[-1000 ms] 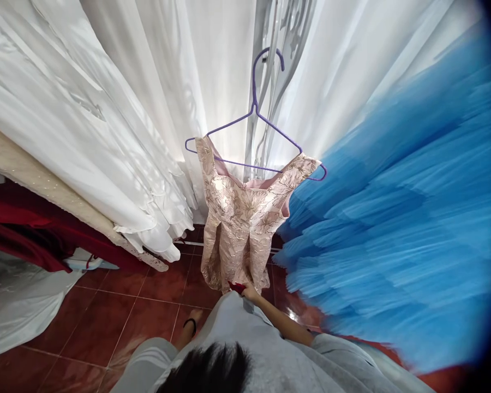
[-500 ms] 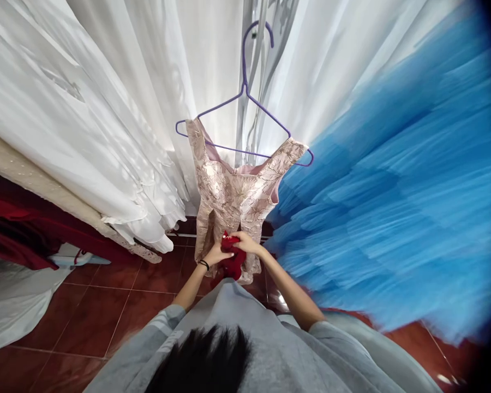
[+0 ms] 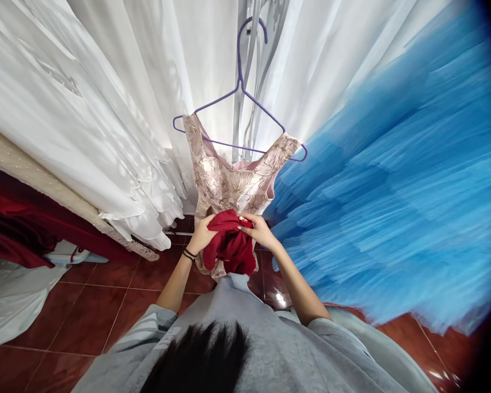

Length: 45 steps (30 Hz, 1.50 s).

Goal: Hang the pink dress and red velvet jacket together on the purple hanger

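Note:
A bunched piece of dark red fabric (image 3: 235, 248) is stretched between my two hands, in front of a hanging dress. My left hand (image 3: 202, 234) is closed on its left edge. At its right end my right hand (image 3: 259, 229) pinches the cloth beside some small pale beads. Behind it, a pale pink brocade dress (image 3: 233, 188) with a gold-toned flower pattern hangs by its wide straps on a purple hanger (image 3: 240, 82). The red fabric hides the dress's lower middle. What kind of garment the red fabric is I cannot tell.
White curtains (image 3: 147, 65) hang behind and to the left. A full blue ruffled tulle skirt (image 3: 384, 207) fills the right side. Dark red cloth (image 3: 20, 218) and a beige sparkly strip (image 3: 57, 185) hang at far left. Red-brown tiles (image 3: 85, 316) cover the floor.
My hands have moved apart and slightly up, spreading the red fabric wider so that more of it shows. The dress and hanger appear shifted slightly left and up.

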### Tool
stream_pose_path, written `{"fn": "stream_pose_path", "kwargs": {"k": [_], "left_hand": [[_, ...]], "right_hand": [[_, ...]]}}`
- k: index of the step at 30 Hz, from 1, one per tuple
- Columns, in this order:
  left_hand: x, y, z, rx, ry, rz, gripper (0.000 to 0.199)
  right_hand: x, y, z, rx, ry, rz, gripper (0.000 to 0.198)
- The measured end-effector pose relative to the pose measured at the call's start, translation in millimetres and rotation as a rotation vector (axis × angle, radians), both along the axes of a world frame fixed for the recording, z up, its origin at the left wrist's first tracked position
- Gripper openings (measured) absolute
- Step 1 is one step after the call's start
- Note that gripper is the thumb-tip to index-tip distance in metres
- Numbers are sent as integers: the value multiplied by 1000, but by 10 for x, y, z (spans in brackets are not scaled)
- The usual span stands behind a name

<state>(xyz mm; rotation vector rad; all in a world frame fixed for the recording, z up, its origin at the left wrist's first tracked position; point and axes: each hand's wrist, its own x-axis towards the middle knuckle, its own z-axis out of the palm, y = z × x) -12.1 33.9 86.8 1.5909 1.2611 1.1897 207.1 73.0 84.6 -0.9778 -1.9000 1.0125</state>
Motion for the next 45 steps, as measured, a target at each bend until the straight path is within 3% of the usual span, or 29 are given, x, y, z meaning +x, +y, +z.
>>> {"fn": "stream_pose_path", "kwargs": {"k": [2, 5, 8, 12, 14, 17, 22, 29, 34, 40, 45], "left_hand": [[-19, -66, 172, 66, 163, 22, 8], [-55, -140, 257, 105, 373, 98, 9], [-71, -201, 253, 106, 401, 102, 34], [88, -306, 315, 287, 488, -67, 69], [228, -351, 349, 369, 490, -102, 56], [391, -371, 342, 448, 413, -18, 27], [448, -333, 227, 560, 367, 129, 26], [452, -296, 154, 658, 372, 179, 25], [416, -238, 171, 580, 355, 213, 21], [409, -177, 214, 631, 346, 337, 16], [224, -118, 321, 671, 351, 428, 13]], "right_hand": [[-46, -93, -80, 9, 19, -14, 30], [-103, -237, -98, -9, 105, -22, 27], [-115, -336, 7, -26, 189, -49, 25], [-112, -391, 156, 29, 113, -36, 26], [-122, -400, 181, 68, 54, -31, 30], [-130, -405, 174, 113, 8, -39, 33], [-76, -431, 161, 152, 5, -88, 41], [14, -504, 86, 156, -12, -92, 51], [-64, -556, -202, 85, -86, -323, 50], [-365, -572, -898, -29, -260, -416, 59], [-288, -576, -1400, -162, -378, -527, 53]]}}
